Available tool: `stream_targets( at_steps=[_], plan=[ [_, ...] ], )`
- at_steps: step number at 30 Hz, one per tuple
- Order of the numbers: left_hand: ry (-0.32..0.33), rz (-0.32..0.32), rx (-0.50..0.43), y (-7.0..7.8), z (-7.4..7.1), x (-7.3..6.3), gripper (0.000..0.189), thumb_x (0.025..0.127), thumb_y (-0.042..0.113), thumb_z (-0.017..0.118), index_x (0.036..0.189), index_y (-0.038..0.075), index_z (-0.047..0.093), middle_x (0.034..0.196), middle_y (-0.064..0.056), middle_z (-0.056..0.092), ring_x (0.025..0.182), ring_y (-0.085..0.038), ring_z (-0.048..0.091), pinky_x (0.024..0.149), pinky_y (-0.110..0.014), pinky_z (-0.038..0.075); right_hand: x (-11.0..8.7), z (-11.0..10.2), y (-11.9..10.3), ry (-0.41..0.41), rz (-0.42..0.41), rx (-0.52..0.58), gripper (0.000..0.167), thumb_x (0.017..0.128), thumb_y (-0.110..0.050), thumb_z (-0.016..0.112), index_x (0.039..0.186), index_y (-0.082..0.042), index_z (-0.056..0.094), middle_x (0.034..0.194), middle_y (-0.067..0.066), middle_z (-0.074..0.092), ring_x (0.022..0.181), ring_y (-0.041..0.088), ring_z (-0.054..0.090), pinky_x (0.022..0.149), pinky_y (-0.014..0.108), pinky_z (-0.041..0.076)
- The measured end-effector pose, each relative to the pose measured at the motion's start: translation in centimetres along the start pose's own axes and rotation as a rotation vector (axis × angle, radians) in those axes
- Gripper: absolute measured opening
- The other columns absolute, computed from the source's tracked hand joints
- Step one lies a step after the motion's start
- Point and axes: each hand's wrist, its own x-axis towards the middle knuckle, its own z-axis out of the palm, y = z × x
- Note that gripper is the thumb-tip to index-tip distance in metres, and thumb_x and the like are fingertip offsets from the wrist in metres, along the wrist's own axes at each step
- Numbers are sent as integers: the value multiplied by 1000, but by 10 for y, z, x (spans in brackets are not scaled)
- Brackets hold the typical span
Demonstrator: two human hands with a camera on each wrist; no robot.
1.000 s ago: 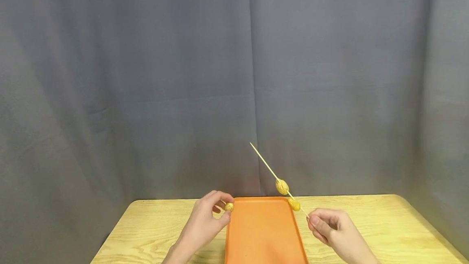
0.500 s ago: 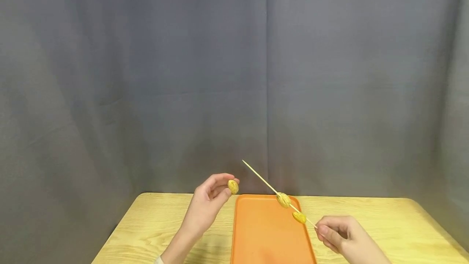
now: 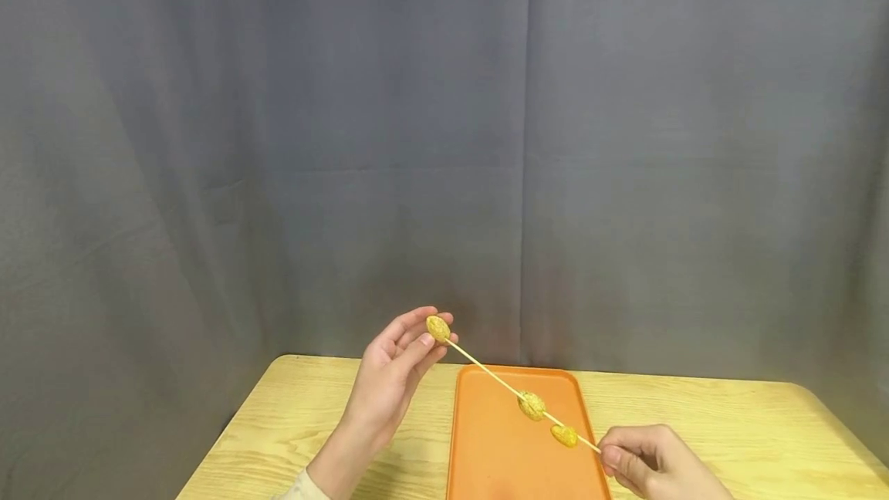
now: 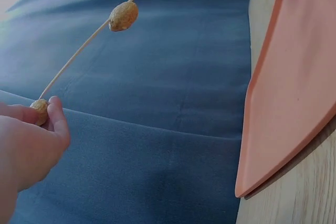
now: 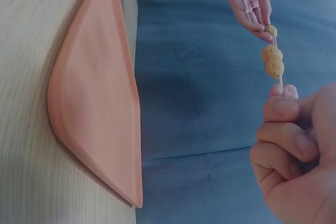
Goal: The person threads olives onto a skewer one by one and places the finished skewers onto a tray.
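My right hand [image 3: 653,457] pinches the lower end of a thin wooden skewer [image 3: 486,369], which slants up to the left. Two wrinkled yellow-brown balls, like small potatoes, are threaded on it: a larger one [image 3: 532,406] and, nearer the right hand, a smaller one [image 3: 565,436]. Between thumb and fingertips my left hand [image 3: 389,380] holds a third such ball [image 3: 437,329] at the skewer's upper end. In the left wrist view the skewer meets this ball [image 4: 39,110]; the skewer's point is hidden there. From the right wrist, the threaded balls [image 5: 273,61] overlap.
Below the hands an orange tray [image 3: 521,461] lies on a light wooden table [image 3: 326,384]. Grey curtain [image 3: 389,137] hangs behind the table and along both sides.
My left hand has risen with its ball and met the skewer's upper end. The right hand has lowered slightly, and the skewer slants less steeply. The head view has shifted.
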Motion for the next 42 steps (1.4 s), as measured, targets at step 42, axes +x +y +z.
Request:
stream_targets(
  at_steps=[42],
  plan=[
    [-37, 91, 136, -22, 13, -2, 38, 97, 8, 64, 133, -1, 58, 135, -21, 62, 117, -23, 68, 106, -37, 51, 5, 11, 3, -15, 142, 70, 23, 101, -8, 53, 81, 1, 58, 61, 18, 39, 55, -6, 42, 41, 18, 32]
  ],
)
